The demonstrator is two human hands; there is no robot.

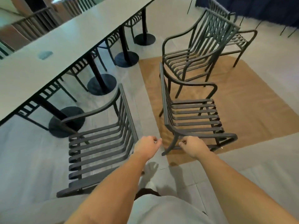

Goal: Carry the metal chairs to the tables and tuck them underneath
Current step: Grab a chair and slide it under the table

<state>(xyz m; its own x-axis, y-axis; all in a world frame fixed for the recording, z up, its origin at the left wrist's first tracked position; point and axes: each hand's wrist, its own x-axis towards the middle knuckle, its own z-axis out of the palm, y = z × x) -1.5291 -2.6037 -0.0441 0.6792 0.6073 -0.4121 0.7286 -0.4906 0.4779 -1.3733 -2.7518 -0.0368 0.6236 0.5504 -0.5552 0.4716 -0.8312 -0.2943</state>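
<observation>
Two dark metal slatted armchairs stand close in front of me, back to back. The left chair (100, 143) faces the long grey table (53, 47), partly short of its edge. The right chair (194, 117) stands on a brown floor patch, facing away from the table. My left hand (148, 145) hovers in the gap between them, just right of the left chair's backrest, fingers loosely curled and holding nothing. My right hand (192, 146) hangs by the near armrest corner of the right chair, also loosely curled, with no grip that I can see.
A third chair (199, 50) stands farther back on the brown patch, a fourth (239, 39) behind it. Several chairs are tucked under the table between black pedestal bases (102, 84). Dark blue drapery (258, 8) hangs at the far right.
</observation>
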